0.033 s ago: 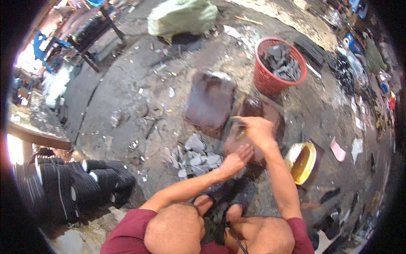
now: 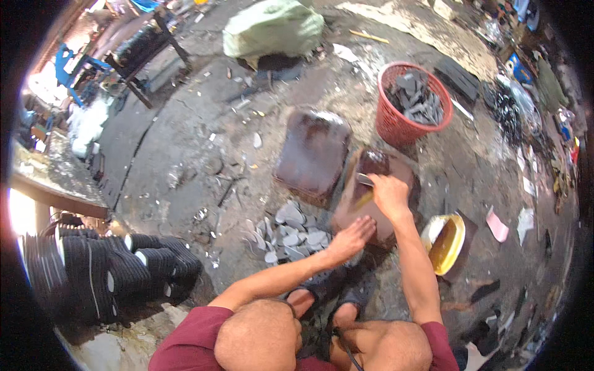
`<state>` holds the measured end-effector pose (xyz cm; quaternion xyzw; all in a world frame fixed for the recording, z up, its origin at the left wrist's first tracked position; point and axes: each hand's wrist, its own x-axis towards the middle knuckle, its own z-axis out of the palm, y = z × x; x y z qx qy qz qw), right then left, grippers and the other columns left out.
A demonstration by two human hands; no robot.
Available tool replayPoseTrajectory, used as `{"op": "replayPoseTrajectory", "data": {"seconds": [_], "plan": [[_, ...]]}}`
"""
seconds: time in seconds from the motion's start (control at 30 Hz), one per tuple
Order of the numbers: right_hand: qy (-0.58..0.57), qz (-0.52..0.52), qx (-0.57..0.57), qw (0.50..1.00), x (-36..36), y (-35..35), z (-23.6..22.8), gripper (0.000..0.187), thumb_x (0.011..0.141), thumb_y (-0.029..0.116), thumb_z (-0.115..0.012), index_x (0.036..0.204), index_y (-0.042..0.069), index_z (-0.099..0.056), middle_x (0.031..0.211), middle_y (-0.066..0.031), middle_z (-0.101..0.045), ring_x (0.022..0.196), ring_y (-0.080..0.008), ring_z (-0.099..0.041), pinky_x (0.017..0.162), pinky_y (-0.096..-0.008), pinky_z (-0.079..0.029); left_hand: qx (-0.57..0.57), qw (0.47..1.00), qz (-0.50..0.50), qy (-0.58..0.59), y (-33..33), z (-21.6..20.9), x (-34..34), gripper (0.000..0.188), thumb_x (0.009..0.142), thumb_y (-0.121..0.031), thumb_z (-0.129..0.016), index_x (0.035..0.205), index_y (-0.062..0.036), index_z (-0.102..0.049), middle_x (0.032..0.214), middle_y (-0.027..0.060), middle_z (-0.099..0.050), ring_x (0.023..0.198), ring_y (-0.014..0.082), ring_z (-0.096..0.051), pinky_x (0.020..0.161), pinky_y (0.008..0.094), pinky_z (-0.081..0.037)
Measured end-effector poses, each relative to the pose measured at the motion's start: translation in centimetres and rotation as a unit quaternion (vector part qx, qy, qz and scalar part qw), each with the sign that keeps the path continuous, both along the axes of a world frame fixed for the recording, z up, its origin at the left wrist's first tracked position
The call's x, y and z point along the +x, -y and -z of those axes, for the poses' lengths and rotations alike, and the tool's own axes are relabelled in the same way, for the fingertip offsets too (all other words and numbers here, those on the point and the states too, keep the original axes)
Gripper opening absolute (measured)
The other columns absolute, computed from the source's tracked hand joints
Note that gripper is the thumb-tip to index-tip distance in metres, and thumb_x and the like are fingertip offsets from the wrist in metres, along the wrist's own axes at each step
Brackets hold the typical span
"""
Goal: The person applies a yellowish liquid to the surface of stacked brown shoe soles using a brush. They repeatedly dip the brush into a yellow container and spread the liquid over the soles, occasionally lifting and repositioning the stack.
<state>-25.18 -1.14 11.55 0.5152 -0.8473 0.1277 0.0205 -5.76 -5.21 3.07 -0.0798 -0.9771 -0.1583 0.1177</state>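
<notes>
A brown slab with a glossy far end (image 2: 377, 162) lies in front of me, with a yellow smear (image 2: 364, 201) across it. My left hand (image 2: 354, 240) rests on its near part, fingers stretched out. Over its middle, my right hand (image 2: 391, 195) grips a small flat spreader-like piece (image 2: 365, 179); its exact kind is hard to make out. Beside the slab on the right sits a yellow-rimmed tub (image 2: 459, 238) with yellow-brown paste inside. Left of my left hand is a loose heap of grey flat rounded cut pieces (image 2: 292, 235).
Another dark brown block (image 2: 312, 151) stands to the left of the slab. A red basket (image 2: 396, 127) of dark grey pieces is beyond it. Stacks of black soles (image 2: 93, 269) line the left. A pale green sack (image 2: 272, 28) lies far off; a pink scrap (image 2: 497, 224) is at right.
My right hand and the flat piece have shifted slightly right over the slab. My left hand keeps its place. The whole view has moved a little.
</notes>
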Motion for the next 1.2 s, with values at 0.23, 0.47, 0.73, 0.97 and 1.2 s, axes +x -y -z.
{"op": "replayPoseTrajectory", "data": {"seconds": [0.23, 0.47, 0.73, 0.97, 1.2], "plan": [[-0.012, -0.102, 0.103, 0.989, 8.3, -1.8, 1.9, 0.031, 0.089, 0.016, -0.058, 0.120, 0.020, -0.065, 0.102, -0.0034, -0.068, 0.094, -0.0274, -0.069, 0.070, -0.0443, -0.057, 0.221, 0.964, 0.132, 0.059, -2.6, 0.9, 2.9, 0.058, 0.078, -0.011, -0.061, 0.135, -0.0007, -0.056, 0.130, 0.0199, -0.061, 0.126, 0.0376, -0.056, 0.108, 0.0460, -0.047], [0.283, -0.080, -0.072, 0.953, 8.7, -3.8, -1.7, 0.034, 0.086, 0.018, -0.071, 0.119, 0.009, -0.068, 0.103, -0.0138, -0.074, 0.095, -0.0299, -0.072, 0.082, -0.0420, -0.057, 0.180, 0.957, 0.225, -0.039, -5.2, 1.6, 2.5, 0.058, 0.086, -0.009, -0.055, 0.143, -0.0063, -0.050, 0.141, 0.0187, -0.056, 0.108, 0.0324, -0.069, 0.080, 0.0446, -0.061], [0.226, 0.066, -0.079, 0.969, -4.8, -4.5, -6.4, 0.040, 0.073, 0.000, -0.062, 0.109, 0.015, -0.074, 0.106, -0.0079, -0.075, 0.100, -0.0292, -0.072, 0.086, -0.0397, -0.057, 0.020, 0.996, 0.027, 0.081, 0.2, -1.7, -2.0, 0.053, 0.085, -0.009, -0.056, 0.137, -0.0029, -0.055, 0.151, 0.0119, -0.050, 0.141, 0.0240, -0.047, 0.078, 0.0352, -0.061], [0.156, 0.077, 0.047, 0.984, -11.8, -0.9, 1.6, 0.051, 0.073, 0.002, -0.060, 0.112, 0.029, -0.077, 0.112, -0.0076, -0.074, 0.104, -0.0278, -0.070, 0.091, -0.0397, -0.056, 0.036, 0.997, 0.011, 0.070, -0.5, -1.1, -1.3, 0.053, 0.081, -0.007, -0.061, 0.134, -0.0045, -0.058, 0.151, 0.0086, -0.051, 0.140, 0.0209, -0.048, 0.078, 0.0342, -0.061], [0.093, 0.007, 0.168, 0.981, -15.1, 3.3, -0.5, 0.050, 0.071, 0.006, -0.065, 0.110, 0.035, -0.077, 0.116, -0.0073, -0.073, 0.110, -0.0290, -0.067, 0.094, -0.0426, -0.054, 0.057, 0.996, 0.004, 0.066, 0.2, -1.6, -1.3, 0.049, 0.080, -0.006, -0.061, 0.129, -0.0059, -0.063, 0.144, 0.0068, -0.057, 0.133, 0.0194, -0.055, 0.080, 0.0345, -0.061]]}}
